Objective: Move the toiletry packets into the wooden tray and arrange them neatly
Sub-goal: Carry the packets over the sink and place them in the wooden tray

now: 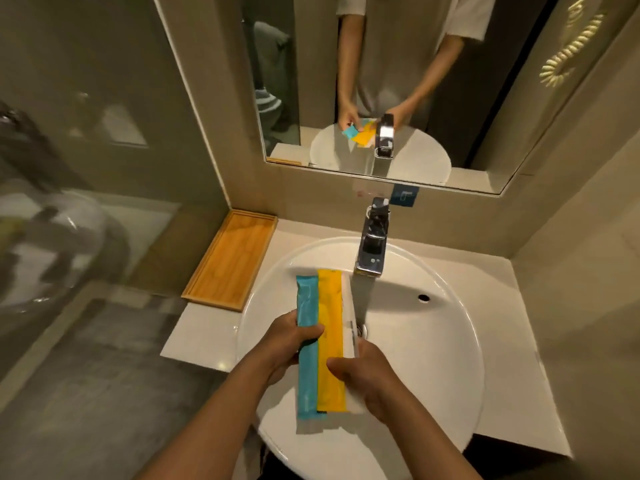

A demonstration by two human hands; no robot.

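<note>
teal (pixel 307 341), yellow (pixel 330 327) and white (pixel 348 317) packets stay fanned, both hands' fingers (pixel 311 332) clamped; keep them flat, carry toward wooden tray (pixel 230 259) at ten o'clock.

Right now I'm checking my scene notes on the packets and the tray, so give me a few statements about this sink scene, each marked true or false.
1. The wooden tray holds no packets. True.
2. The teal packet lies inside the tray. False: both hands hold it over the white sink.
3. The yellow packet sits between the teal packet and the white packet. True.
4. The left hand hangs free. False: its grip is on the teal packet.
5. The right hand touches the chrome faucet. False: it holds the packets.
</note>
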